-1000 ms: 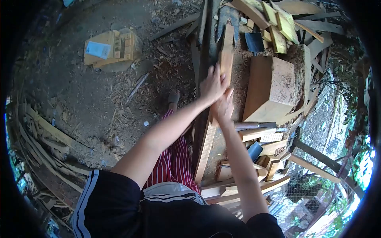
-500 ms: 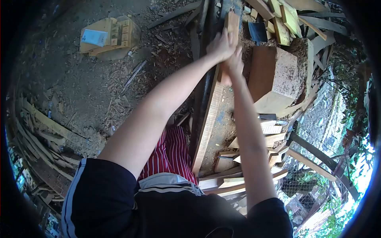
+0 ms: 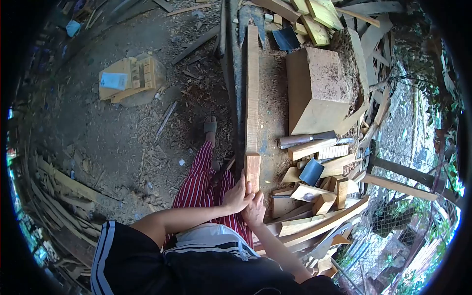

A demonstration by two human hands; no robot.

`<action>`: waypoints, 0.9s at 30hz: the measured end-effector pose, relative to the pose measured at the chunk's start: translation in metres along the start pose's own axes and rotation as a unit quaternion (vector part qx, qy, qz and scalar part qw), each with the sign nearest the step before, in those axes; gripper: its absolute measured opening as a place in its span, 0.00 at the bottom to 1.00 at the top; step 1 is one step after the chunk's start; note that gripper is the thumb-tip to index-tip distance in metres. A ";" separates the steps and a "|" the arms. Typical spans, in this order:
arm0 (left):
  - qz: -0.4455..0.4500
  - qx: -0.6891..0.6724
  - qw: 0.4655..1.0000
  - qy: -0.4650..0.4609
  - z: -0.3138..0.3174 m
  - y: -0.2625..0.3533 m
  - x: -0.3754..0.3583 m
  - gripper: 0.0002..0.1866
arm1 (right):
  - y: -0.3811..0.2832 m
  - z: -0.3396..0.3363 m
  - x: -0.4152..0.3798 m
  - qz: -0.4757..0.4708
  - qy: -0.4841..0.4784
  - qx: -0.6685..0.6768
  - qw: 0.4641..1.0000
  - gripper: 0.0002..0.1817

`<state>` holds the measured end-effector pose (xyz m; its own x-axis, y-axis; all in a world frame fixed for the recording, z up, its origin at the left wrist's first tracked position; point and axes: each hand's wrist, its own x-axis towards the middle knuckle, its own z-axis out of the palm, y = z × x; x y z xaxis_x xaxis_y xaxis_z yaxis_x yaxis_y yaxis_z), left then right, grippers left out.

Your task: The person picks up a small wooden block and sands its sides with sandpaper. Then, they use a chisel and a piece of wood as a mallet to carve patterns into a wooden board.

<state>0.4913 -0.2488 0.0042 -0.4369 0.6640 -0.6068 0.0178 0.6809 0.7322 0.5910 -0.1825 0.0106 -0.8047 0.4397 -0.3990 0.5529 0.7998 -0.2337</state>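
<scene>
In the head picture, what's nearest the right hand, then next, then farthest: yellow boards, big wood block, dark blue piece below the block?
From the right hand:
1. Dark blue piece: ahead, right.
2. Big wood block: farther ahead, right.
3. Yellow boards: beyond the block.

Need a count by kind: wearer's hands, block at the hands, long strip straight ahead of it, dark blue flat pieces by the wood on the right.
Hands: 2, left hand and right hand
Wooden block: 1
Long wooden strip: 1
Dark blue pieces: 2, far piece and near piece
Total: 6
</scene>
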 end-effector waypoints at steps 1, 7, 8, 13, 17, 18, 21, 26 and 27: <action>0.013 -0.013 0.999 0.039 -0.008 0.004 0.012 0.51 | -0.002 -0.008 0.017 -0.005 -0.004 0.001 1.000 0.36; 0.101 -0.035 0.959 0.262 -0.113 0.050 0.148 0.41 | -0.028 -0.069 0.201 -0.060 0.070 0.000 0.996 0.26; 0.099 -0.036 0.952 0.287 -0.135 0.061 0.175 0.40 | -0.028 -0.070 0.239 -0.068 0.109 0.022 0.992 0.29; 0.068 -0.013 0.926 0.370 -0.238 0.103 0.297 0.35 | -0.054 -0.136 0.387 -0.100 0.094 0.005 0.991 0.35; 0.023 0.013 0.934 0.357 -0.279 0.128 0.344 0.35 | -0.046 -0.150 0.473 -0.118 0.066 0.002 0.991 0.34; 0.042 0.036 0.925 0.376 -0.281 0.128 0.350 0.32 | -0.048 -0.151 0.476 -0.152 0.081 -0.028 0.985 0.35; 0.045 0.051 0.923 0.380 -0.267 0.125 0.336 0.29 | -0.050 -0.153 0.450 -0.083 0.064 0.022 0.994 0.36; 0.062 0.018 0.951 0.303 -0.188 0.088 0.245 0.36 | -0.036 -0.101 0.322 -0.046 0.094 -0.002 0.994 0.28; 0.086 0.018 0.945 0.314 -0.158 0.072 0.219 0.37 | -0.037 -0.099 0.279 -0.047 0.098 0.016 0.994 0.29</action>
<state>0.2546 -0.1030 -0.0266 -0.8719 0.4598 -0.1684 0.1626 0.5962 0.7862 0.3247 -0.0494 -0.0043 -0.8779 0.4376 -0.1946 0.4777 0.8290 -0.2908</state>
